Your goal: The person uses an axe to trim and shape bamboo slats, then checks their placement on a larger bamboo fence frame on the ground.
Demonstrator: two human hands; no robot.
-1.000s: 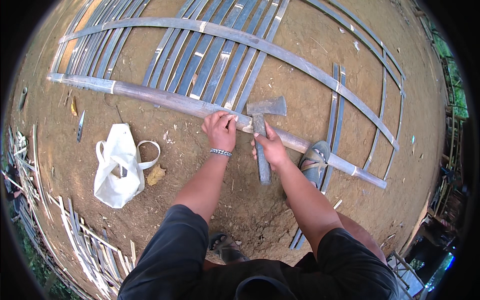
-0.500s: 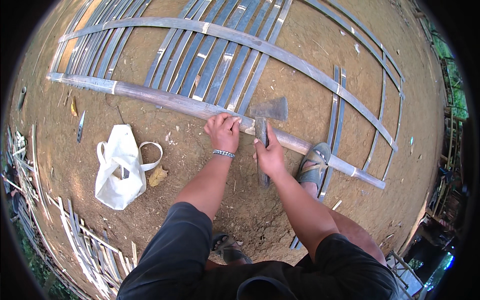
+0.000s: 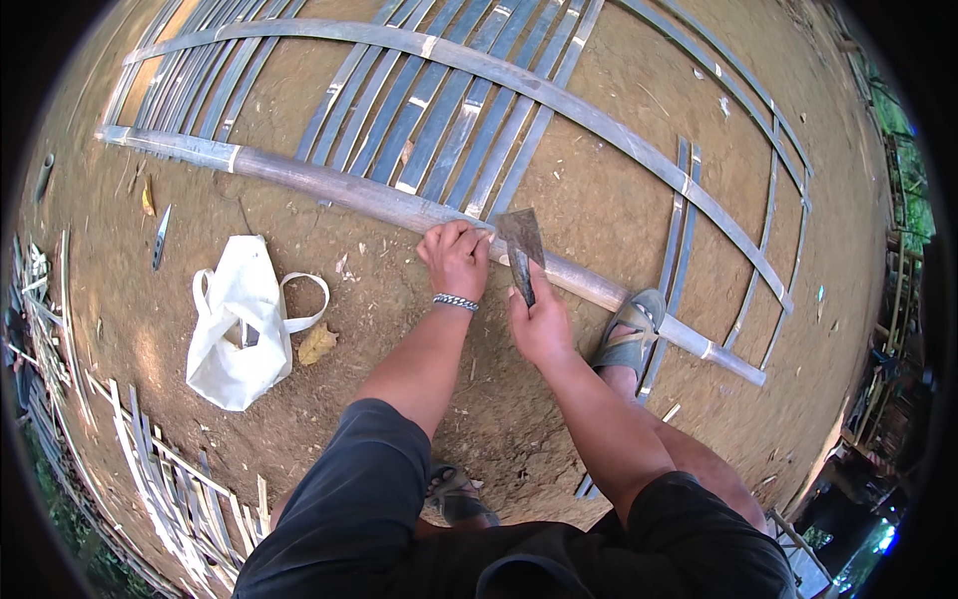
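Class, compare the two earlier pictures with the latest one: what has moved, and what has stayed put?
The hatchet in the right hand has turned from flat-on to edge-on over the bamboo pole. The left hand still grips the pole, the sandalled foot still pins it, and the white bag has not moved.

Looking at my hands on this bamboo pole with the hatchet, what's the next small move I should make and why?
Probably bring the hatchet down onto the pole just right of your left hand. Your right hand grips the handle with the blade raised above the pole, the left hand pins the pole, and your sandalled foot braces it further right. Slide the left fingers away first; they sit close to the blade.
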